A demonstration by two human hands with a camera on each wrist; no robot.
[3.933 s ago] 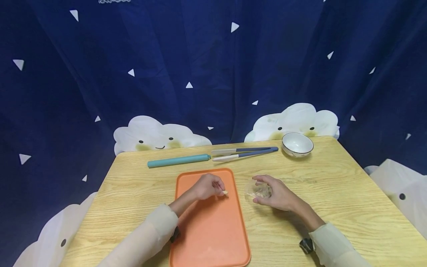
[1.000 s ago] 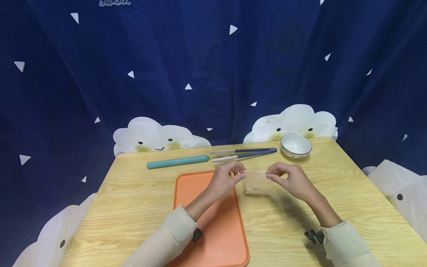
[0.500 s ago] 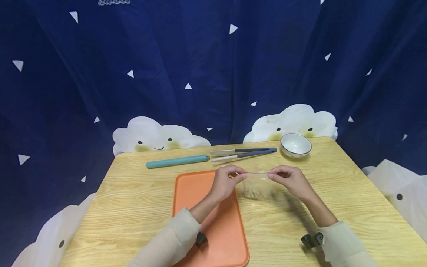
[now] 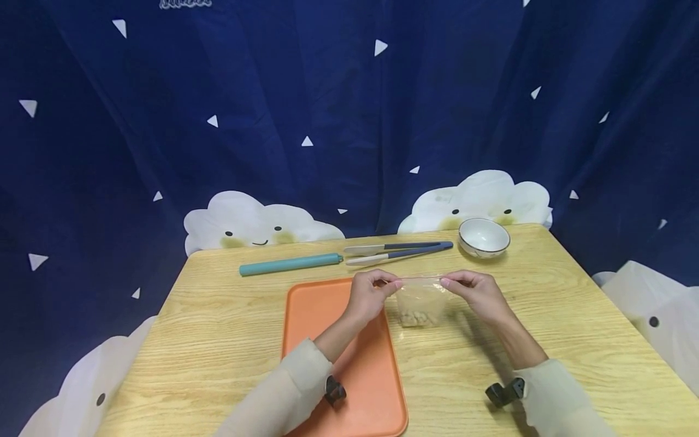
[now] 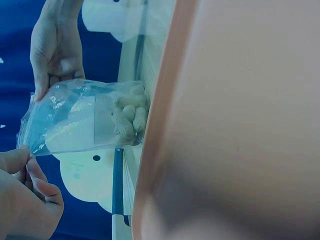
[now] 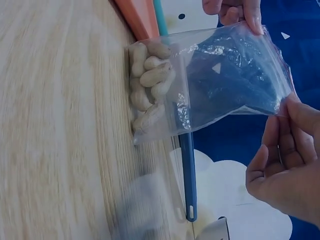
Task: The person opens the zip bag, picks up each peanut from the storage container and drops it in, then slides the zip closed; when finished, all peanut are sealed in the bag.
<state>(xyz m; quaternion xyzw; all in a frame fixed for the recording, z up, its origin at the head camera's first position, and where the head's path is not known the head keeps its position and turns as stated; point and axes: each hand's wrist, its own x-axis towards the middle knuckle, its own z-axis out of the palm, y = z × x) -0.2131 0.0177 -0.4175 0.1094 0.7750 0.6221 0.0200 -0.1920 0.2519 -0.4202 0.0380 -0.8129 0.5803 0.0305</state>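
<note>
A clear zip-top bag point(image 4: 422, 300) hangs upright between both hands, right of the orange tray point(image 4: 349, 388). Several unshelled peanuts point(image 6: 157, 75) lie at its bottom. My left hand point(image 4: 371, 297) pinches one top corner between thumb and index finger. The opposite top corner is pinched by my right hand point(image 4: 480, 295). The reddish zip line point(image 4: 420, 278) is stretched straight between them. Whether the zip is sealed cannot be told. The left wrist view shows the bag point(image 5: 85, 117) beyond the tray's edge.
Tongs point(image 4: 401, 253) with blue handles lie at the back of the wooden table point(image 4: 218, 328). A teal stick point(image 4: 292, 264) lies to their left. At the back right stands a white bowl point(image 4: 484, 237). A dark blue curtain point(image 4: 349, 109) hangs behind the table.
Earlier my left hand pinched a peanut over the tray while my right hand held the bag near the table. Now both hold its top corners. Lately its top edge has been pulled slightly tighter.
</note>
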